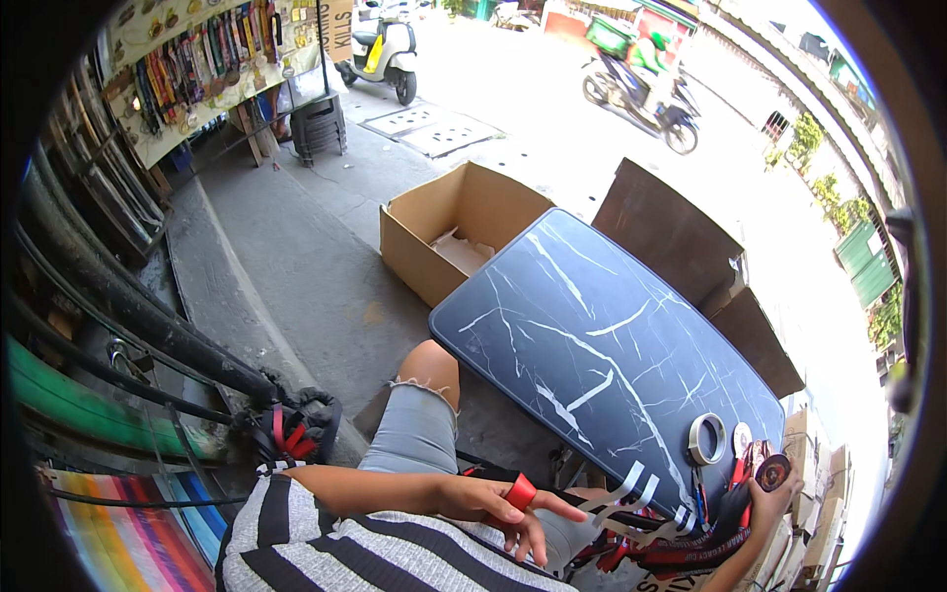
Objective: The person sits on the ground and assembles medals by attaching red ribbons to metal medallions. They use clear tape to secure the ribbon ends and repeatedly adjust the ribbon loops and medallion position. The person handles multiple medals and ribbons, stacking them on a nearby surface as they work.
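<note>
My left hand (508, 508) is above my lap, its index finger stretched out and the other fingers loosely curled. A short red ribbon (521, 490) curves over the thumb and index finger, seemingly pinched there. At the right end of the dark marbled table (582, 316), my right hand (779, 503) grips a round medal (772, 473) with a dark rim and a reddish-gold centre. Black and red printed lanyards (681, 555) hang between my hands and across my lap. Pale tape strips (631, 481) stick out from the table's near edge. Beside the right hand lies a red-handled tool (737, 472), partly hidden.
A tape roll (706, 439) and pens (700, 498) are on the tabletop. An open cardboard box (414, 242) and a brown panel (671, 232) stand beyond it. Stacked boxes (814, 493) are at the right. A rider on a motorcycle (641, 89) and a parked scooter (385, 54) are in the street.
</note>
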### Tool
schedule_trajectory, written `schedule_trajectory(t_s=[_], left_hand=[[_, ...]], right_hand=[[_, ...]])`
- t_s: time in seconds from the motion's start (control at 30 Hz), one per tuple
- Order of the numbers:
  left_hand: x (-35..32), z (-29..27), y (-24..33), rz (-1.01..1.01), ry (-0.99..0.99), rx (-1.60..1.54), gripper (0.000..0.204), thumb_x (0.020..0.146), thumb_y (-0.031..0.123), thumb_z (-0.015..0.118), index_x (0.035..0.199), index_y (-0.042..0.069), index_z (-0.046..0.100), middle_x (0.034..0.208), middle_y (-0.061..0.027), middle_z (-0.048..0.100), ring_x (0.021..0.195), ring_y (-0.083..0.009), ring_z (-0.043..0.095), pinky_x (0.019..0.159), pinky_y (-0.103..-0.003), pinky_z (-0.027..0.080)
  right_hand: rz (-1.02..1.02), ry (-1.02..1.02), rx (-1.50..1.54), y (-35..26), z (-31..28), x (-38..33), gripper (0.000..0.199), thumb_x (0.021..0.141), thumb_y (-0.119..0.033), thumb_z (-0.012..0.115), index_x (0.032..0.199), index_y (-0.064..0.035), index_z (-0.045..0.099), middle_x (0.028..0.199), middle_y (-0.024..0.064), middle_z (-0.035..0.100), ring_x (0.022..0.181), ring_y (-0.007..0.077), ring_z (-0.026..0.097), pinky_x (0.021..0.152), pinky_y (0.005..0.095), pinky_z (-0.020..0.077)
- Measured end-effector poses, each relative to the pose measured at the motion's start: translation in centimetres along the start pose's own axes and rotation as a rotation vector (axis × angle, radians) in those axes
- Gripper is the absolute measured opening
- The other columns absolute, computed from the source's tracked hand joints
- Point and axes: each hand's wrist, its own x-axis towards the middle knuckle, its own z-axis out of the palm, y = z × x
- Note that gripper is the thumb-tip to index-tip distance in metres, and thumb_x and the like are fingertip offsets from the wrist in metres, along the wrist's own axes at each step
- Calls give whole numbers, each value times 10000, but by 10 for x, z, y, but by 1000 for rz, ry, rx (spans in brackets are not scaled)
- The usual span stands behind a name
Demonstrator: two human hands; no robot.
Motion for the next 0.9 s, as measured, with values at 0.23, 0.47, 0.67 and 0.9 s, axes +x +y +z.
schedule_trajectory(t_s=[0.23, 0.47, 0.67, 0.9], left_hand=[[12, 10, -2, -118, -137, 143, 483, 983, 215, 547, 1369, -67, 477, 1133, -168, 687, 1086, -193, 633, 981, -281, 407], [27, 29, -6, -220, -347, 490, 540, 1001, 286, 538, 1457, 31, 404, 1301, -79, 565, 1207, -167, 497, 1011, -283, 354], [-7, 38, 3, -55, 165, 525, 910, 894, 261, 717, 1557, 59, 128, 1550, -97, 263, 1386, -179, 321, 1138, -345, 255], [-39, 44, 20, 345, 492, 450, 545, 1020, 354, 456, 1400, -35, 433, 1363, -256, 525, 1351, -336, 444, 1121, -477, 349]], right_hand=[[-133, -195, 387, -146, -111, -75, 565, 664, 79, 807, 1118, -19, 484, 931, 108, 569, 949, 199, 610, 858, 309, 490], [-118, -596, 1100, -265, -61, -160, 427, 790, 100, 731, 1012, -72, 410, 910, 116, 634, 807, 154, 641, 708, 248, 525], [-313, -798, 1453, -278, -25, -189, 461, 754, 161, 730, 967, -60, 387, 957, 178, 629, 874, 202, 654, 757, 289, 546], [-186, -897, 1368, -263, 15, -201, 481, 790, 66, 765, 1156, -38, 471, 1005, 165, 629, 947, 162, 665, 814, 311, 560]])
